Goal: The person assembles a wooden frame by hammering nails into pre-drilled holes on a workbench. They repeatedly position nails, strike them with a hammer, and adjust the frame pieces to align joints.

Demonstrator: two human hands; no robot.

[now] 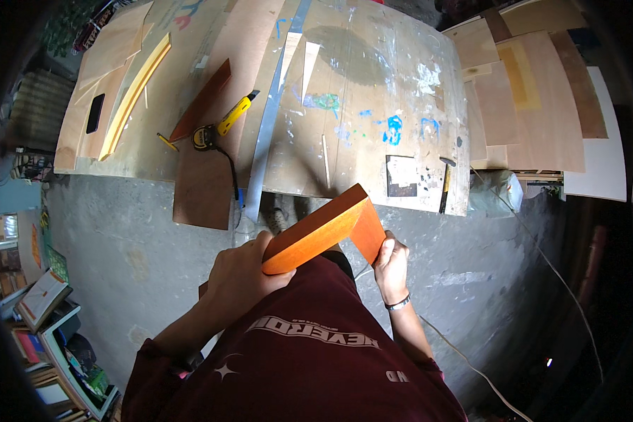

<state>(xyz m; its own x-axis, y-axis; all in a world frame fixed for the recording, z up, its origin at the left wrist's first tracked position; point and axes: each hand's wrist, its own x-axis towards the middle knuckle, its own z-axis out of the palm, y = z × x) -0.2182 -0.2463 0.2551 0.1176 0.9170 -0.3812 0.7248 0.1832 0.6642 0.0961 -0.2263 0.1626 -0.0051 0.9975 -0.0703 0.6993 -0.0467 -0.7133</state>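
Observation:
In front of my chest I hold an L-shaped wooden corner piece (316,235), reddish brown on its edge and bright orange on its face, with a slanted joint line at the bend. My left hand (238,278) is wrapped round the end of the longer arm. Closed on the end of the shorter arm is my right hand (392,266), a bracelet at its wrist. The piece is held up off the workbench (359,158), close to its near edge. Part of the left fingers is hidden behind the wood.
On the bench lie a yellow utility knife (233,117), a tape measure (204,138), a long metal straightedge (266,133), a hammer (446,184) and a phone (95,113). A brown board (202,193) juts over the near edge. Plywood sheets (541,105) stand right; a cord (555,274) crosses the floor.

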